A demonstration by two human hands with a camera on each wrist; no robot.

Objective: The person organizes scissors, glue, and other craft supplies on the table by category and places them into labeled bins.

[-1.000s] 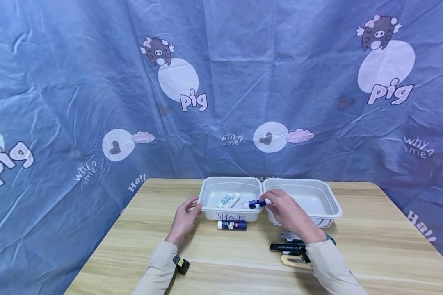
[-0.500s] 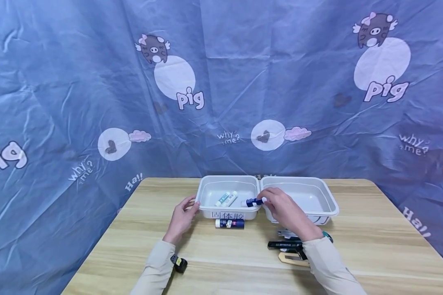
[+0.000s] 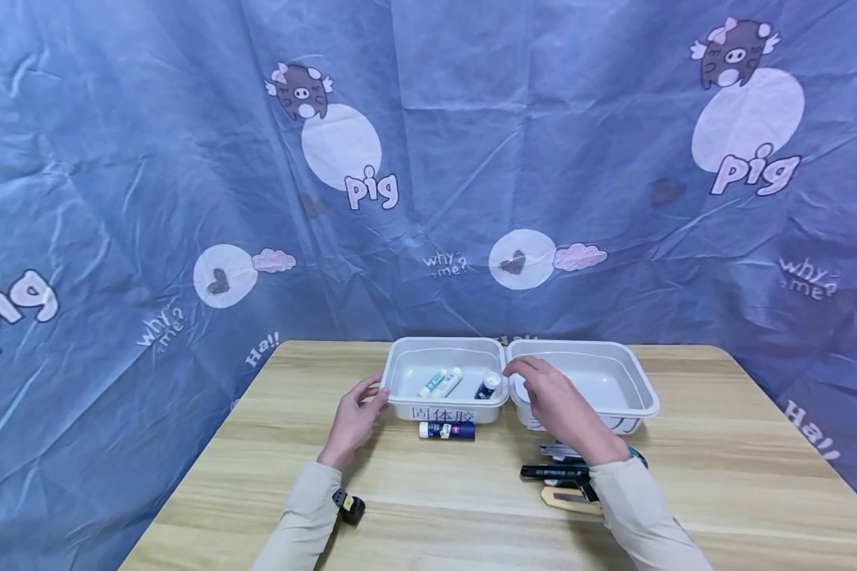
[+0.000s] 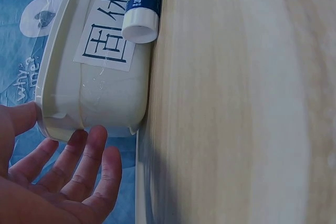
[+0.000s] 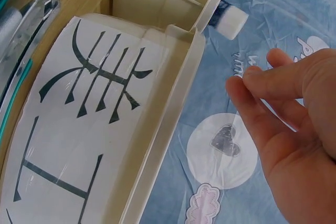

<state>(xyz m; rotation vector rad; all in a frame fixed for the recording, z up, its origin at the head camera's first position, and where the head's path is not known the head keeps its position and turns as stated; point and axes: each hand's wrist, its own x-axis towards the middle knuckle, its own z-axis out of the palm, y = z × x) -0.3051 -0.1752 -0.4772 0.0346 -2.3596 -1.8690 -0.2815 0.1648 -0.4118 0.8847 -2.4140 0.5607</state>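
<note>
A crumpled blue cartoon-pig cloth hangs behind a pale wooden table. At the table's 9 o'clock side, the left hand rests with relaxed, straight fingers against the left end of the labelled white bin, gripping nothing. Inside that bin lie 2 pale glue sticks side by side, and at its 3 o'clock wall a dark blue glue stick leans, white cap up. Another blue glue stick lies on the table, touching the bin's front wall at 6 o'clock. The right hand hovers just beside the leaning stick, fingers loosely bent and empty. A second white bin touches the first on its right; below it lie dark tools.

The sticks look light, rigid and smooth-sided, likely to roll; a pinch across the middle of the barrel, not the cap, should hold best.
</note>
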